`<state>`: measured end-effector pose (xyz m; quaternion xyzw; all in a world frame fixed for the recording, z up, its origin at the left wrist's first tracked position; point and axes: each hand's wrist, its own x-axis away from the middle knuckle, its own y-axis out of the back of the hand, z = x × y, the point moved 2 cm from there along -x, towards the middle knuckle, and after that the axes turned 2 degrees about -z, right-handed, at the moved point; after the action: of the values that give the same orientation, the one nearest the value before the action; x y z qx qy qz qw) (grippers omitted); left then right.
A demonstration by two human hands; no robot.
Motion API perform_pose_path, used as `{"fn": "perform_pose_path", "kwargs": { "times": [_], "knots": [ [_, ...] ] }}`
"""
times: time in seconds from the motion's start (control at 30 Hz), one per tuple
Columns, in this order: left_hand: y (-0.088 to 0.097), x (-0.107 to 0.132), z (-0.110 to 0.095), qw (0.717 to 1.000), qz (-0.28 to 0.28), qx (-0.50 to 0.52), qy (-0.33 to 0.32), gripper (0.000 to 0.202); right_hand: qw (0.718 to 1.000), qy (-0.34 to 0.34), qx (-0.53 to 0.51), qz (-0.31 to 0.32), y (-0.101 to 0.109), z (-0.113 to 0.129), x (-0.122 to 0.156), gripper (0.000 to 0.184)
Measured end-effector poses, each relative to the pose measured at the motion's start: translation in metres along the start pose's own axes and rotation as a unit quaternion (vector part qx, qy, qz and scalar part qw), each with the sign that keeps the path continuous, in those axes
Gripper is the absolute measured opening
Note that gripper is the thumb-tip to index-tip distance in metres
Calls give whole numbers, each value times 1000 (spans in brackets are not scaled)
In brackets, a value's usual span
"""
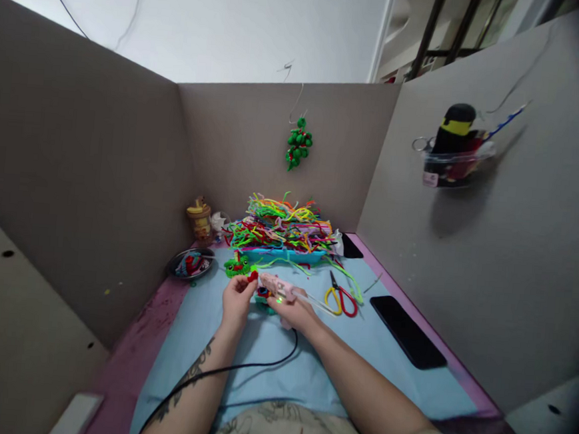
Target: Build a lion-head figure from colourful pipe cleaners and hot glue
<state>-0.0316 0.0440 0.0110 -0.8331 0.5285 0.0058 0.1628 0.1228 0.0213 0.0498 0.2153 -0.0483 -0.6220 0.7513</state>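
My left hand (237,300) is closed in a pinch on a small red pipe-cleaner piece (253,276) above the light blue mat (267,369). My right hand (295,311) is wrapped round a pink glue gun (278,286) whose nozzle points left at the red piece. The gun's black cord (237,371) trails back over the mat toward me. A small blue and red piece (263,296) lies just under the hands, partly hidden. A green pipe-cleaner figure (237,265) sits just beyond my left hand.
A heap of coloured pipe cleaners (281,226) fills a blue tray at the back. Yellow-and-red scissors (339,298) and a black phone (407,331) lie to the right. A dark bowl (191,263) and a yellow jar (200,218) stand left. Cardboard walls surround the desk; a green ornament (298,144) hangs there.
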Motion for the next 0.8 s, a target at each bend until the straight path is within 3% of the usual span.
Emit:
{"fn": "perform_pose_path", "kwargs": {
  "times": [0.67, 0.8],
  "knots": [
    [-2, 1, -3, 999, -10, 19, 28, 30, 999, -8, -5, -33, 3, 2, 0, 43],
    [0, 1, -2, 999, -8, 18, 39, 32, 997, 35, -50, -38, 4, -1, -3, 43]
  ]
}}
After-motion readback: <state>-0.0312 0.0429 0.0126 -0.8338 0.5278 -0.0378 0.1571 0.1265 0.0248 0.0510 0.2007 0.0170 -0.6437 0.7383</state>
